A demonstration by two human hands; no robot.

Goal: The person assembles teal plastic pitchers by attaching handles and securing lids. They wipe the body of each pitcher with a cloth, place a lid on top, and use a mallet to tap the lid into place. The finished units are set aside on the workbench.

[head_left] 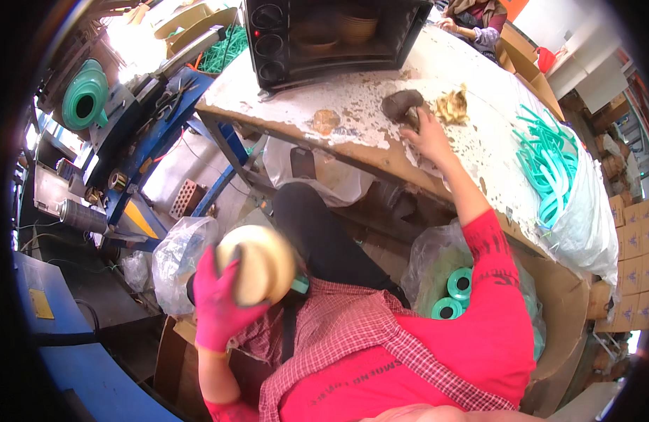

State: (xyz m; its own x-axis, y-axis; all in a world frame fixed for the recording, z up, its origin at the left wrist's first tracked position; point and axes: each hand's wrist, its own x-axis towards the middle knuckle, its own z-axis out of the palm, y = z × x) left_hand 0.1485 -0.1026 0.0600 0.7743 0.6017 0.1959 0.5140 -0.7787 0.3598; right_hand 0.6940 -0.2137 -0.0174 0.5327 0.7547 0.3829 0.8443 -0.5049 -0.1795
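Note:
My left hand (226, 299), in a pink glove, grips a round, stepped, cream-coloured piece (258, 267) above my lap. Motion blurs that piece. A bit of green (300, 284) shows beside its lower right edge. My bare right hand (428, 137) reaches onto the worn white table (275, 116), its fingers closed at the near end of a dark, rounded lump (400, 105). What lies under the fingertips is partly hidden. Just right of the lump is a crumpled yellowish cloth-like piece (452, 107).
A black toaster oven (268, 42) holds round pieces on the table's far side. Green strips (549, 165) spill from a white bag at right. Green ring-shaped parts (447, 308) lie in a plastic-lined box below. Another person (479, 24) sits beyond. A blue bench (145, 151) stands left.

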